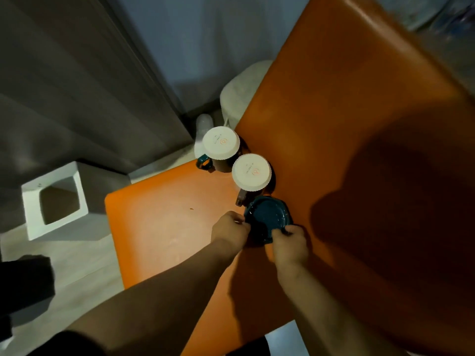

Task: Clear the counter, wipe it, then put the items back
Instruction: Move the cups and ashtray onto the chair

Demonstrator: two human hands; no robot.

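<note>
Both hands meet at a dark teal saucer [268,216] near the middle of the orange counter [359,129]. The left hand [230,229] pinches the saucer's left rim with curled fingers, and the right hand [290,244] grips its near right rim the same way, thumb on top. In the dim light and the shadow below it, I cannot tell whether the saucer rests flat on the counter or is slightly raised.

Just beyond the saucer stand 2 mugs, each capped with a round white lid with a scalloped edge and a small orange mark. The nearer mug [251,172] has a brownish handle pointing toward the saucer and sits almost touching the saucer's far rim. The farther mug [221,143] is teal, its handle turned left, and stands at the counter's edge just beside the first.

A small brown crumb [191,209] lies on the orange surface left of the hands. On the pale floor to the left sits a white square bin [30,209] with an open top. Behind the mugs, a pale cushioned stool [241,93] is partly tucked under the counter's edge.
</note>
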